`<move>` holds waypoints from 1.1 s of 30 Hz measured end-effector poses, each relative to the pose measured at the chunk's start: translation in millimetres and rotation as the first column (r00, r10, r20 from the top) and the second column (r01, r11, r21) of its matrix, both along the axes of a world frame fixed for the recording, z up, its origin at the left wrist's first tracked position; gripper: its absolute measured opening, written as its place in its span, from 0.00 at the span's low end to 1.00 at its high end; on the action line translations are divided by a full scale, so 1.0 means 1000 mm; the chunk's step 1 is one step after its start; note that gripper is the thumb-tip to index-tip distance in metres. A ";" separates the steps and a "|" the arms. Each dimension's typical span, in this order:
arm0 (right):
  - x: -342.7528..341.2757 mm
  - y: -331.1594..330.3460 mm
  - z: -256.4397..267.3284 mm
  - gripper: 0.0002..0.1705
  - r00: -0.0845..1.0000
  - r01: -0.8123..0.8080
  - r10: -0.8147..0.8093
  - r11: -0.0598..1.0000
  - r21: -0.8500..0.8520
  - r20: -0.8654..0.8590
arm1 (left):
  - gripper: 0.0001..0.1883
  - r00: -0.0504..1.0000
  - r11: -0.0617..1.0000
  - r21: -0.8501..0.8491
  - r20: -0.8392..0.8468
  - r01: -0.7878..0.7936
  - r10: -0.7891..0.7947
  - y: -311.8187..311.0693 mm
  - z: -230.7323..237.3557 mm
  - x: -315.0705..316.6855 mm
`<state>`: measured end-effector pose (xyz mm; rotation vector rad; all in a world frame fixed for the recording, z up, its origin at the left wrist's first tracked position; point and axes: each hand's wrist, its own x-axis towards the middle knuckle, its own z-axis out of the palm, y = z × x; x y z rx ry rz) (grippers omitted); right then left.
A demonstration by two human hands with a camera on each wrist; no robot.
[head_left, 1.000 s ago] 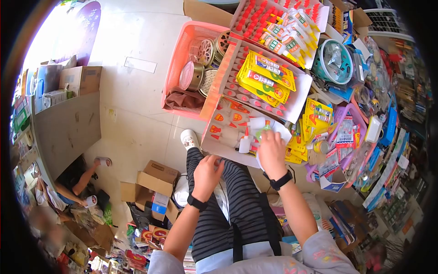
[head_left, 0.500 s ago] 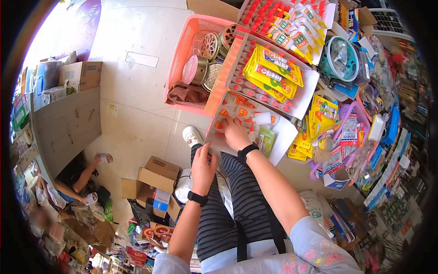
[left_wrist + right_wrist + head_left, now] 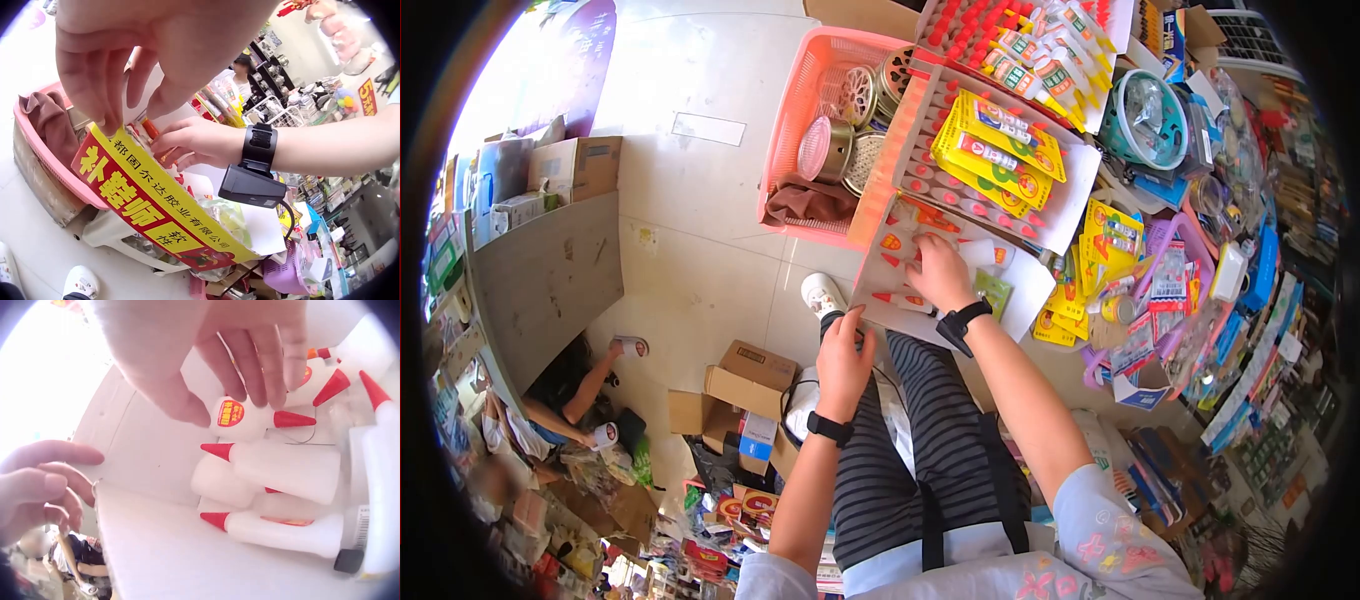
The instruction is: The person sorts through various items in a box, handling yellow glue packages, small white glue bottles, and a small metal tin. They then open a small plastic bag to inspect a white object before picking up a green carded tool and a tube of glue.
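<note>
The right hand (image 3: pixel 941 272) reaches into a white cardboard box (image 3: pixel 164 197) with a red-and-yellow printed side. In the right wrist view its thumb and fingertips close around a white glue bottle (image 3: pixel 240 428) with a red cone cap and round red label. More red-capped glue bottles (image 3: pixel 290 470) lie on their sides below that hand. At the box's near left corner is the left hand (image 3: pixel 845 362), its fingers loosely bent and fingertips at the top edge. A green packet (image 3: pixel 993 292) lies inside the box, right of the right hand.
Beyond stand boxes of red-capped tubes topped with yellow cards of glue (image 3: pixel 990 165). A pink basket (image 3: pixel 785 130) with tins and brown cloth is at left. Purple (image 3: pixel 1190 245) and teal baskets (image 3: pixel 1112 125) crowd the right. An open carton (image 3: pixel 745 375) is on the floor.
The right hand moved from the box's right side leftward to the bottles, then slightly right and farther in. A white bottle near it shifted. The left hand stays near the corner, slightly farther forward.
</note>
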<state>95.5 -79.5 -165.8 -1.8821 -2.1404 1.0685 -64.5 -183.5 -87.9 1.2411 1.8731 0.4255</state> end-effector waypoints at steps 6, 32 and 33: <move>-0.011 0.001 -0.005 0.18 0.992 -0.033 0.053 0.985 -0.172 0.113 | 0.15 0.990 0.997 -0.025 0.123 -0.073 0.076 0.006 -0.003 0.005; 0.005 -0.020 0.035 0.12 0.977 -0.207 0.212 0.968 -0.139 0.028 | 0.21 0.988 0.988 -0.043 0.055 0.146 -0.143 0.020 0.006 -0.001; 0.005 -0.019 0.047 0.12 0.967 -0.251 0.254 0.961 -0.120 0.012 | 0.23 0.980 0.980 0.027 0.015 0.199 -0.199 0.021 0.005 0.000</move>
